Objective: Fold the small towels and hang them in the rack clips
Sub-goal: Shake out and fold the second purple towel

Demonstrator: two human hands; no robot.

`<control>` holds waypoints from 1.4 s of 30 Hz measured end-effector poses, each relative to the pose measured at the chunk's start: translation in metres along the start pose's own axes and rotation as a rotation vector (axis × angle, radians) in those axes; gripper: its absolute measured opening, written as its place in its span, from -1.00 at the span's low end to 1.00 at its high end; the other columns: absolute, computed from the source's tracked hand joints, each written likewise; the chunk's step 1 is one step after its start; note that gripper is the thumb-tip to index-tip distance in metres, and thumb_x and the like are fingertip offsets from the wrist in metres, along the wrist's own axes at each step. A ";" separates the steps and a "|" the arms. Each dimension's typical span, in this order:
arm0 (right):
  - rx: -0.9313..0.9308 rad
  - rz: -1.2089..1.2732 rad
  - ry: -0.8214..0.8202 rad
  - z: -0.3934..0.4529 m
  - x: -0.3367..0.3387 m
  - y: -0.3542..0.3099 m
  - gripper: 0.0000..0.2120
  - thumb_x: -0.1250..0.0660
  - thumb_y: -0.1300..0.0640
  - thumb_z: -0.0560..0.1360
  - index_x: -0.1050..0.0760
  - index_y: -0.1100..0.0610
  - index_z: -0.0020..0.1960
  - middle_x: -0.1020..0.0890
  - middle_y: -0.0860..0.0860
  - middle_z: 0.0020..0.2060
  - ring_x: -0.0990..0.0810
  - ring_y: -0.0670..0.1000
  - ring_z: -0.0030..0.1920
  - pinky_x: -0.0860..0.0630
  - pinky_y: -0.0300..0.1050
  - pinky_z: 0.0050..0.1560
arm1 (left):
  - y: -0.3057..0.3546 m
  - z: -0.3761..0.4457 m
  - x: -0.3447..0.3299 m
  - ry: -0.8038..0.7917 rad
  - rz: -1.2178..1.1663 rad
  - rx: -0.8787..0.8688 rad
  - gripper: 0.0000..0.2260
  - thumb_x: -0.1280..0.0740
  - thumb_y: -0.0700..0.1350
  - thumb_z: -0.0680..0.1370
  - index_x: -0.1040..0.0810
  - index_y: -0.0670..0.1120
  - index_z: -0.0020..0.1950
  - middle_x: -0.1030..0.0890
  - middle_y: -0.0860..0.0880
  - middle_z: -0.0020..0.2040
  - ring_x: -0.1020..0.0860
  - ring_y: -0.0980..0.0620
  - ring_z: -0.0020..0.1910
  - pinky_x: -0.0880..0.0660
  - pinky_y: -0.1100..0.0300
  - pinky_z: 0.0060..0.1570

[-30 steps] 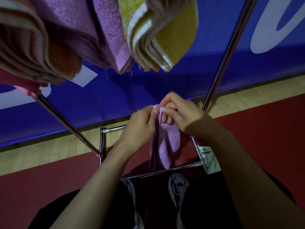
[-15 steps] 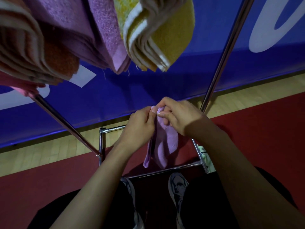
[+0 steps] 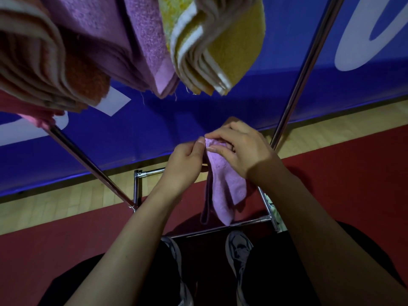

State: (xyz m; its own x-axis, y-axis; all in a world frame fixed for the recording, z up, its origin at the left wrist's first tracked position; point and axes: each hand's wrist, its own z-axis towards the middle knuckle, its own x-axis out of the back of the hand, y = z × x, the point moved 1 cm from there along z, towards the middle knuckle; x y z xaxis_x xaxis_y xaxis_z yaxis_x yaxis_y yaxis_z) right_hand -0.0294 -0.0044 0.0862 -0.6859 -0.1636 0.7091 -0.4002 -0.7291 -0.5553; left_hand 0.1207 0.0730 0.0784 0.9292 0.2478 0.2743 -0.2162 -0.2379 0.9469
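Head view looks down past both forearms to the floor. The left hand (image 3: 185,164) and the right hand (image 3: 240,149) meet in the middle of the picture, and both pinch the top edge of one small lilac towel (image 3: 223,186). The left thumb and fingers close on the left side of this edge, and the right fingers curl over the right side, so the two hands almost touch each other. The towel hangs straight down from the pinch, with its long axis vertical, and its lower end is free above the low bar of the metal rack (image 3: 220,228). It is already folded into a narrow strip, I think, because several layers show at the left edge.

The place where it must go is above the hands, not below. Up there, close to the camera, the hung towels fill the top of the picture, and no clip is visible from here. So the coming move is a lift upward, and both hands are equally near to it.

I count one towel in the hands. Above I count four hung bundles: one orange (image 3: 84,78), two purple (image 3: 99,29) (image 3: 150,40), one yellow (image 3: 238,40). A pink piece (image 3: 37,118) shows at the far left. Two slanted rack poles (image 3: 309,69) (image 3: 88,162) and two shoes (image 3: 239,250) are also seen.
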 end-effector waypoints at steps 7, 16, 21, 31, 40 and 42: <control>-0.010 -0.025 -0.053 0.000 0.000 -0.001 -0.76 -0.43 0.01 0.55 -0.64 0.05 0.18 -0.55 -0.04 0.03 -0.58 -0.05 -0.03 -0.60 0.02 -0.01 | 0.003 -0.004 0.000 -0.081 -0.036 0.023 -0.58 -0.07 0.01 0.78 -0.70 -0.13 0.18 -0.77 -0.06 0.06 -0.72 0.01 0.12 -0.57 -0.12 0.31; -0.054 -0.019 -0.031 0.001 0.000 0.001 -0.83 -0.36 -0.03 0.59 -0.60 0.03 0.09 -0.49 -0.05 0.01 -0.57 0.00 -0.08 -0.58 0.08 -0.06 | 0.008 -0.007 0.001 -0.163 -0.140 0.040 -0.64 -0.10 -0.06 0.78 -0.64 -0.18 0.29 -0.72 -0.20 0.16 -0.67 -0.16 0.22 -0.57 -0.08 0.32; -0.068 0.064 0.027 0.002 0.003 0.001 -0.83 -0.39 -0.05 0.55 -0.64 0.02 0.05 -0.46 -0.11 -0.03 -0.52 -0.09 -0.08 -0.56 -0.05 -0.03 | 0.009 -0.006 0.005 -0.205 -0.113 -0.003 -0.66 -0.09 -0.12 0.78 -0.63 -0.21 0.30 -0.71 -0.22 0.17 -0.67 -0.21 0.22 -0.54 -0.16 0.35; -0.001 0.065 0.092 0.001 -0.001 0.001 -0.79 -0.48 0.00 0.50 -0.73 0.00 0.10 -0.42 -0.19 -0.05 -0.46 -0.19 -0.06 -0.44 -0.30 -0.01 | 0.009 -0.008 0.007 -0.254 -0.171 0.081 -0.66 -0.13 -0.13 0.76 -0.57 -0.36 0.24 -0.65 -0.34 0.22 -0.65 -0.24 0.12 -0.53 -0.08 0.24; 0.034 0.091 0.100 0.002 -0.001 0.000 -0.78 -0.44 -0.01 0.54 -0.70 -0.06 0.16 -0.47 -0.22 -0.10 -0.52 -0.19 -0.06 -0.53 -0.20 -0.04 | 0.017 -0.016 0.009 -0.211 -0.131 0.037 -0.65 -0.15 -0.01 0.75 -0.68 -0.14 0.22 -0.72 -0.19 0.17 -0.66 -0.14 0.24 -0.51 -0.15 0.37; 0.041 0.078 0.086 0.002 0.001 0.000 -0.76 -0.38 -0.05 0.56 -0.69 -0.07 0.18 -0.49 -0.18 -0.08 -0.53 -0.16 -0.07 -0.55 -0.13 -0.07 | 0.018 -0.019 0.010 -0.216 -0.091 0.000 -0.66 -0.18 0.01 0.75 -0.68 -0.13 0.24 -0.71 -0.16 0.19 -0.65 -0.12 0.27 -0.51 -0.17 0.38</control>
State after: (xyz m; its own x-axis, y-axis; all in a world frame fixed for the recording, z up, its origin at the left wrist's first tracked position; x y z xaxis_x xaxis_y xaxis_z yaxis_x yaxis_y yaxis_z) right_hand -0.0287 -0.0053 0.0875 -0.7643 -0.1645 0.6236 -0.3194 -0.7435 -0.5876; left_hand 0.1203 0.0887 0.1008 0.9875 0.0612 0.1453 -0.1283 -0.2239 0.9661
